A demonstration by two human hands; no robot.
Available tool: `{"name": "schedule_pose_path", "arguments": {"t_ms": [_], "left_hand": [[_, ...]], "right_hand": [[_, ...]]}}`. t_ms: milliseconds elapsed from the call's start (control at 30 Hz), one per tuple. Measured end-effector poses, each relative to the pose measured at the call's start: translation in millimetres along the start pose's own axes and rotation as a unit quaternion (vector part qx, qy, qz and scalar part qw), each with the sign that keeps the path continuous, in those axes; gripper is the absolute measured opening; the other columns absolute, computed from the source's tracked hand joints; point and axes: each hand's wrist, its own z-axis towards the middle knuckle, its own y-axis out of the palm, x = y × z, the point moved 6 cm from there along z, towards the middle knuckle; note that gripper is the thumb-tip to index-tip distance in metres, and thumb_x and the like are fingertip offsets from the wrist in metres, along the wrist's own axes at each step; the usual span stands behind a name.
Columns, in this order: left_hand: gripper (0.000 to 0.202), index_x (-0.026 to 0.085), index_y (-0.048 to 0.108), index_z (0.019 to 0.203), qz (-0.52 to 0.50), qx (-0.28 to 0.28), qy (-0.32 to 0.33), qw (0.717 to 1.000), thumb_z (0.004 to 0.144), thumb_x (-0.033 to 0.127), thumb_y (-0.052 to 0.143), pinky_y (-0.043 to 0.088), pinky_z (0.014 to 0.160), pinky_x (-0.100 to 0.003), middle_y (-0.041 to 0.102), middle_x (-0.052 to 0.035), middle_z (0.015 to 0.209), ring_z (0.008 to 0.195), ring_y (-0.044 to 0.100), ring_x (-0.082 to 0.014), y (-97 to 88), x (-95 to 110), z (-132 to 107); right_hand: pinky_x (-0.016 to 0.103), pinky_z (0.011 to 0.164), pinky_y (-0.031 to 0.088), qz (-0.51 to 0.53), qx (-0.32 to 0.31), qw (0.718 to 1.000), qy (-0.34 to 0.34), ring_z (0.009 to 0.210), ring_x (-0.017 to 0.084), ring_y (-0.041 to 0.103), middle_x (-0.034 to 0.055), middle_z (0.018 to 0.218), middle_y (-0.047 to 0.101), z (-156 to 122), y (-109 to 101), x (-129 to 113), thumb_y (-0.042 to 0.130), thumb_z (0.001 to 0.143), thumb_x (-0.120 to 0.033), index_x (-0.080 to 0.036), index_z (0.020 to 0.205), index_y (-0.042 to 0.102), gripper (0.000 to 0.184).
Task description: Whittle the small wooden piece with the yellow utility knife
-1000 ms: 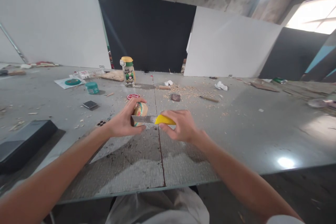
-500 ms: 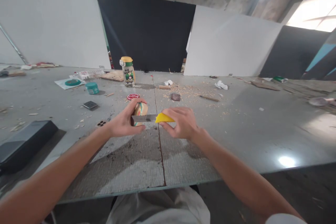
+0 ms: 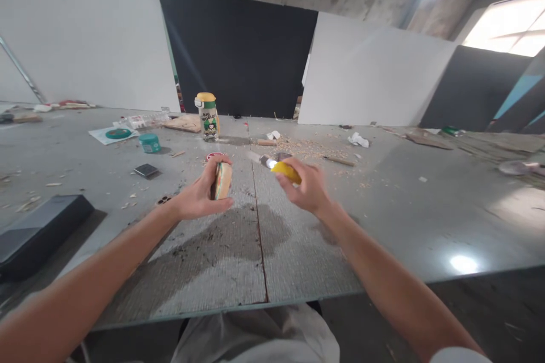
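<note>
Head camera view gives me 2 bare hands above the grey table (image 3: 310, 269), both near the middle of the frame. The left hand (image 3: 198, 199), a little left of centre, is gripping a painted wooden block (image 3: 223, 181) between the thumb and the fingers; a pale face of it is turned toward the right, and coloured bands run beside this face. The right hand (image 3: 307, 186), right of centre, is closed around the yellow handle of a knife (image 3: 281, 169). Its blade points to the upper left and is blurred, with a bright glint near the handle. I see the blade apart from the block. Just behind the left fingers is a red-and-white disc (image 3: 214, 155), partly covered. Farther up, I find a bottle (image 3: 208, 120) with a yellow lid, standing upright, and left of it a teal jar (image 3: 149, 143). Pale chips (image 3: 304, 147) are scattered right of the bottle, near a thin stick (image 3: 339, 161). 1 black case (image 3: 42, 232) occupies the left edge of the frame.
</note>
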Motion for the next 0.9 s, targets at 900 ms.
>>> {"name": "schedule_pose_path", "arguments": {"t_ms": [900], "left_hand": [[0.058, 0.027, 0.030, 0.114, -0.258, -0.083, -0.019, 0.962, 0.072, 0.028, 0.069, 0.041, 0.055, -0.022, 0.046, -0.0014, 0.098, 0.072, 0.049, -0.0118, 12.8, 12, -3]], "right_hand": [[0.029, 0.064, 0.040, -0.047, 0.037, 0.998, -0.037, 0.068, 0.018, 0.063, 0.0053, 0.086, 0.072, -3, 0, -4, 0.051, 0.089, -0.046, -0.020, 0.103, 0.064, 0.032]]}}
